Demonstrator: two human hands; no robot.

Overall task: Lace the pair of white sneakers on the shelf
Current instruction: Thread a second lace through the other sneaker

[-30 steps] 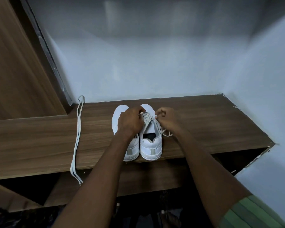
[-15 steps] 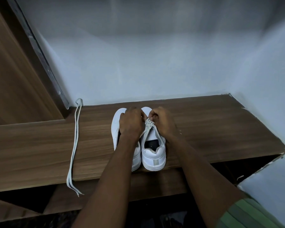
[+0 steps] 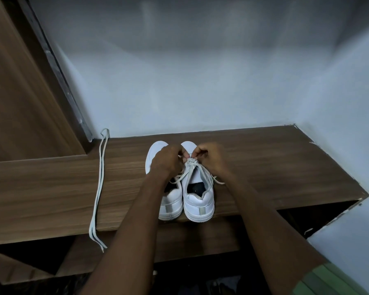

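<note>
Both hands (image 3: pixel 188 159) pinch right sneaker (image 3: pixel 197 192) lace (image 3: pixel 191 163).

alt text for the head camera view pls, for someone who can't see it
Left hand and right hand pinch the lace on the right sneaker of a white pair on a wooden shelf. A loose lace lies to the left, its ends hanging over the edge.

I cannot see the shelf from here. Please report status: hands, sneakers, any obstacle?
Left hand and right hand both pinch lace on right sneaker. Left sneaker unlaced; spare lace lies apart. No obstacle seen.
</note>
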